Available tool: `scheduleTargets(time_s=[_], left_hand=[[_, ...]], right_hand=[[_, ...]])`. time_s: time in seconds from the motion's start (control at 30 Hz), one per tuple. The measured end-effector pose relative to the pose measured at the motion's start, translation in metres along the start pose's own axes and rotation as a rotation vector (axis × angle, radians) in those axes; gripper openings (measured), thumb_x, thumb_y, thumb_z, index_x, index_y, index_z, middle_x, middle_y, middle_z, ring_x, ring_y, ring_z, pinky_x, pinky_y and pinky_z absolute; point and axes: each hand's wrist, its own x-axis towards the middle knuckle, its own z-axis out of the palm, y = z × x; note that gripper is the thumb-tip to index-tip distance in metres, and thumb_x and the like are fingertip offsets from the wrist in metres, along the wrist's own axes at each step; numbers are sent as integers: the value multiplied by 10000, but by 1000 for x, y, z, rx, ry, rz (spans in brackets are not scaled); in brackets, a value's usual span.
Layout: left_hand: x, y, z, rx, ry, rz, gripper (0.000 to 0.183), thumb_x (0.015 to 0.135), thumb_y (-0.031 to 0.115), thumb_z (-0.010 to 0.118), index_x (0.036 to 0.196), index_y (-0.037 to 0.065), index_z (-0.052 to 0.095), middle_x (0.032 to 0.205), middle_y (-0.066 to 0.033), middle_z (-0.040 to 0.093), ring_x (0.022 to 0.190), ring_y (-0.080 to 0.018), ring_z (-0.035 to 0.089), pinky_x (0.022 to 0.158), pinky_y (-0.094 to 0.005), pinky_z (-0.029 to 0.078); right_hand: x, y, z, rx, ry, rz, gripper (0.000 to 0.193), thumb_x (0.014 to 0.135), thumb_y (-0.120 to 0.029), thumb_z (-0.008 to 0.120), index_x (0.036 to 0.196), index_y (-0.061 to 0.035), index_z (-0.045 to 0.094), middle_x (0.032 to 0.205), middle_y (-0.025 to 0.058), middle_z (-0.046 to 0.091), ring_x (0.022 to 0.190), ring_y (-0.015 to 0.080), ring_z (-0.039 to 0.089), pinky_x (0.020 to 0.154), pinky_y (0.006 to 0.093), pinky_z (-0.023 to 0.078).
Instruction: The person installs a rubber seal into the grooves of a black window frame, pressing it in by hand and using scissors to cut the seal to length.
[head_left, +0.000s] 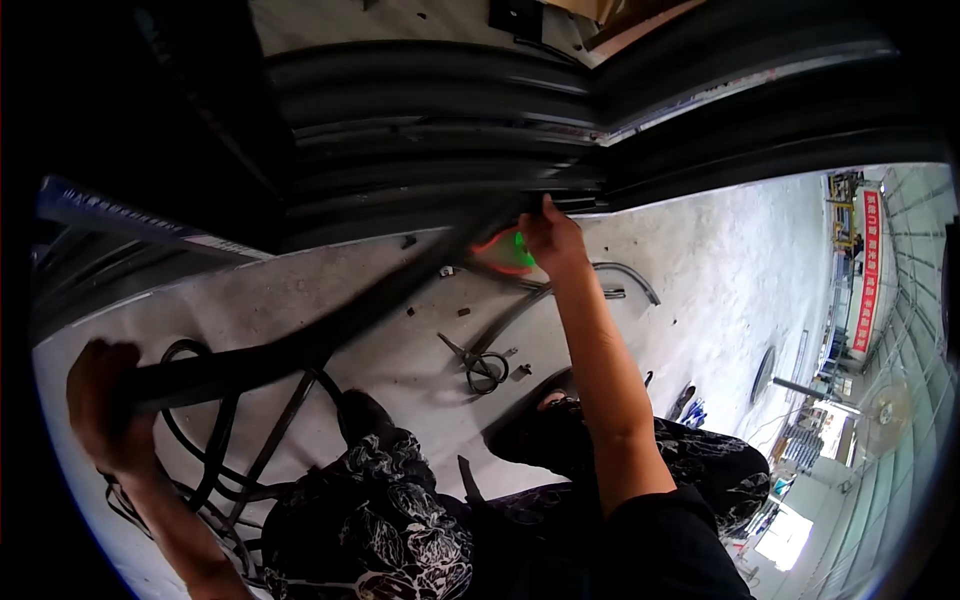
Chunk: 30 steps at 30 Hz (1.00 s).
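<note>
A long black rubber strip (300,348), smeared by motion, runs slantwise from the lower left up to the dark frame profiles (430,190). My left hand (105,410) is closed around its lower end. At the upper end, my right hand (555,240) is closed with the thumb up, gripping the strip against the lowest profile; the fingers' far side is hidden. Beside that hand shows a blurred thing with a red outline and a green patch (522,248), whose kind I cannot make out. Scissors (485,370) lie on the floor between my legs.
Black strips (225,430) lie tangled at the lower left. More curved strip pieces (630,280) and small scraps lie on the concrete floor (720,260). Dark profiles (740,150) extend to the upper right. A fan (885,410) stands far right, below a red banner (868,270).
</note>
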Motion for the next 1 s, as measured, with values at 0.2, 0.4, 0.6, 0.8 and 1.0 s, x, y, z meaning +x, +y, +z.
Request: scheduleTargets(time_s=[0.2, 0.4, 0.6, 0.8, 1.0], left_hand=[[18, -13, 103, -415, -41, -315, 356, 716, 193, 810, 962, -2, 644, 814, -155, 625, 712, -326, 604, 620, -392, 461], [7, -26, 143, -299, -68, -295, 305, 818, 176, 729, 1053, 23, 611, 916, -147, 629, 769, -349, 607, 641, -414, 467], [-11, -21, 176, -202, -201, -363, 362, 873, 108, 654, 1219, 33, 577, 1113, -181, 615, 1017, -381, 582, 839, -438, 478], [-20, -19, 207, -246, -570, -381, 380, 882, 114, 613, 1250, 38, 558, 1084, -211, 607, 1028, -400, 573, 875, -479, 477], [-34, -6, 226, -216, -340, -402, 390, 837, 225, 687, 1173, 57, 580, 1013, -154, 596, 980, -376, 567, 858, -466, 451]], right_hand=[[20, -32, -38, -61, 119, -81, 210, 963, -207, 609, 1095, -44, 606, 1048, 126, 676, 929, 276, 656, 791, 386, 583], [15, -34, -29, -127, 228, -117, 266, 997, -232, 547, 1148, -15, 567, 1098, 163, 653, 976, 325, 658, 818, 413, 601], [24, -37, -39, -250, 295, -71, 284, 993, -240, 552, 1130, 8, 571, 1025, 161, 670, 904, 331, 678, 741, 393, 612], [40, -53, -76, -418, 156, -101, 223, 968, -240, 594, 1039, -28, 601, 860, 133, 681, 724, 259, 676, 583, 314, 575], [26, -48, -53, -517, 238, -46, 248, 952, -301, 624, 935, -53, 628, 759, 100, 679, 573, 176, 627, 447, 194, 490]])
